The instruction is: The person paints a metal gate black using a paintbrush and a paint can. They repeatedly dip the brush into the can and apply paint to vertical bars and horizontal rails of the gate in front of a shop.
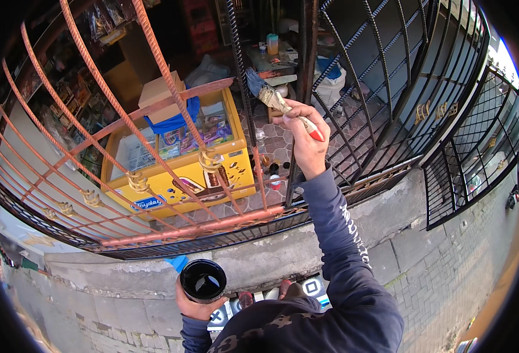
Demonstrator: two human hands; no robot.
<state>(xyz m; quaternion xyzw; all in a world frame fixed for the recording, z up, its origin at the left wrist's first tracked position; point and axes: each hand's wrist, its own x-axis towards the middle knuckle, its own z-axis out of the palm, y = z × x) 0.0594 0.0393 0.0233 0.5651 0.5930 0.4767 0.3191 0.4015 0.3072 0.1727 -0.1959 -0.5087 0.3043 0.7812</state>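
My right hand is closed around the handle of a paintbrush with a red-tipped end. Its worn, dark bristles are at a vertical twisted bar of the metal grille, black above and rust-red lower down; contact is hard to tell. Low in front of me, my left hand grips a round tub of black paint from its side and underneath. A bright blue piece sticks out beside the tub; its kind is unclear. Left of the brush the bars are rust-red, while those on the right are black.
Behind the grille stands a yellow chest freezer, with a cardboard box on it. Gold ornaments sit on several bars. A concrete ledge runs under the grille. At the right is a black gate above paving.
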